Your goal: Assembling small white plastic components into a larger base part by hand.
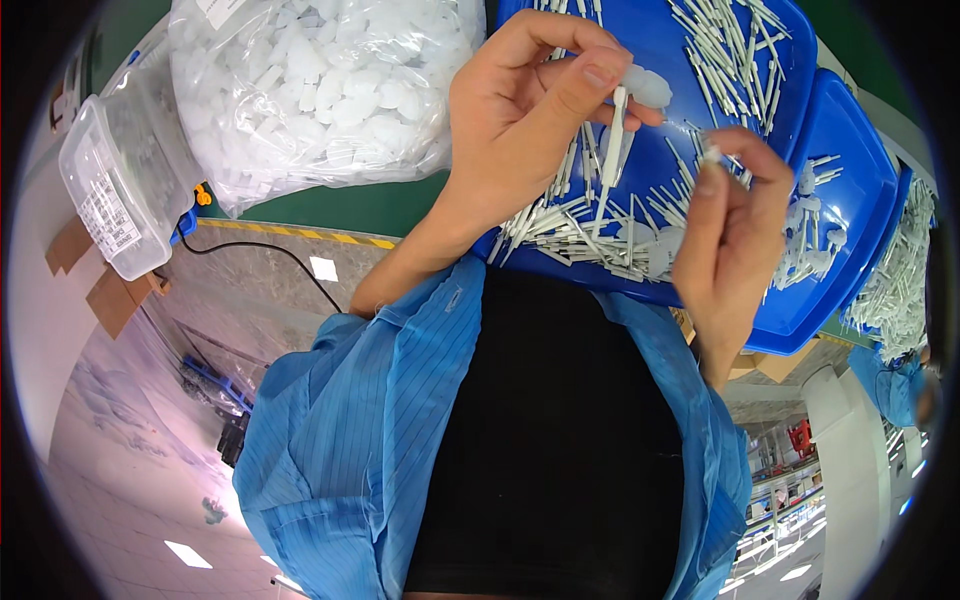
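Over the blue tray (pixel 640 45), my left hand (pixel 520 125) pinches a slim white stick-shaped part (pixel 613 145) between thumb and fingers. A translucent whitish rounded piece (pixel 650 88) sits at the same fingertips, beside the top of the part. To its right, my right hand (pixel 735 235) is closed in a pinch with a small white piece (pixel 712 155) between thumb and forefinger; its exact kind is too small to tell. Many similar thin white sticks (pixel 735 60) lie loose in the tray, in the far right corner and along the near side.
A large clear bag (pixel 330 95) of translucent white pieces stands on the left, beside a clear plastic box (pixel 115 185). At right, a second blue tray (pixel 845 200) holds sticks and translucent pieces. Beyond it is a pile of sticks (pixel 895 280). Another person's blue sleeve (pixel 885 385) shows at the far right.
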Demonstrator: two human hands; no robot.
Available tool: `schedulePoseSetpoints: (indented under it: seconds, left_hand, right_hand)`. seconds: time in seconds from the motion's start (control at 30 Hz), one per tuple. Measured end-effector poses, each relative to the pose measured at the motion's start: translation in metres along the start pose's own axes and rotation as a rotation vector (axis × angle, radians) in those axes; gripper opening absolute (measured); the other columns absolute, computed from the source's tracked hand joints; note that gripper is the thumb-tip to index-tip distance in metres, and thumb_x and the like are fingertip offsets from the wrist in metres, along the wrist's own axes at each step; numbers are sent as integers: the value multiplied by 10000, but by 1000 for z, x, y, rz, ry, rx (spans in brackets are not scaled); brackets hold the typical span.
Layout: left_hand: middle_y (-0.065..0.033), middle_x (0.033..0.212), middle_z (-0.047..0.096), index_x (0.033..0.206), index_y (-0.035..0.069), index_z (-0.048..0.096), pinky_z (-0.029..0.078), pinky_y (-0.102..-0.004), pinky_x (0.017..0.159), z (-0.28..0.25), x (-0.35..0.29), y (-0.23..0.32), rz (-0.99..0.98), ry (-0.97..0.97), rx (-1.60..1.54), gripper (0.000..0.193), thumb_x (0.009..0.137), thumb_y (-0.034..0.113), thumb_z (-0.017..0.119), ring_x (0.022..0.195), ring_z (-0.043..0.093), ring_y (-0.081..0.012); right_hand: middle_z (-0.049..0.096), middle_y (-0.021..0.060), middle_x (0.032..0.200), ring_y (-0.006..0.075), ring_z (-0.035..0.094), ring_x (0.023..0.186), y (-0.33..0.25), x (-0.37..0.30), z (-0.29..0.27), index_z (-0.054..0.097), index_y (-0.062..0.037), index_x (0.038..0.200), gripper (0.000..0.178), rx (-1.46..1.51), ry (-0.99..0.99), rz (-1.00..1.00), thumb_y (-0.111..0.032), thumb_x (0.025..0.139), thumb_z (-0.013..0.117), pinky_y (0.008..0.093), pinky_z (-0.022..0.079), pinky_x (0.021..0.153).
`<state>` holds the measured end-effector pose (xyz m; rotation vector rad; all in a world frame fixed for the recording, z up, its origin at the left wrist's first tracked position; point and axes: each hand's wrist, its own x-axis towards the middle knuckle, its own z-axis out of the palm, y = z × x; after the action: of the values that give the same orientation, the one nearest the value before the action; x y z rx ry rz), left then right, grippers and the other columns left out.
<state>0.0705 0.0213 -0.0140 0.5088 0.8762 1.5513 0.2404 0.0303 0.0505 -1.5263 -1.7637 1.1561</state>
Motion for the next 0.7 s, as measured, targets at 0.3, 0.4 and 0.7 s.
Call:
schedulePoseSetpoints:
  seconds: [0.3, 0.4, 0.7]
  left_hand:
    - [-136, 1074, 638, 1121, -48, 555, 565, -296, 773, -3, 0, -1, 90, -50, 25, 173, 1020, 82, 607, 916, 691, -186]
    - [-128, 1087, 635, 1130, -54, 564, 549, -274, 782, -10, -2, -5, 124, -27, 104, 173, 1009, 57, 618, 911, 670, -152]
    - [-181, 1127, 652, 1144, -82, 558, 571, -321, 883, -7, 2, -6, 161, -120, 2, 177, 1005, 21, 600, 1020, 702, -231]
  right_hand:
    - [661, 84, 669, 177, 656, 530, -14, 3, 23, 622, -34, 966, 94, -138, 98, -160, -18, 922, 704, 298, 490, 493]
    - [617, 72, 610, 159, 630, 494, -14, 7, 25, 625, -33, 956, 115, -286, 150, -318, -16, 905, 727, 291, 466, 469]
    - [637, 60, 626, 91, 631, 523, -17, 0, 18, 629, -14, 950, 76, -14, 9, -187, -15, 927, 701, 235, 462, 486]
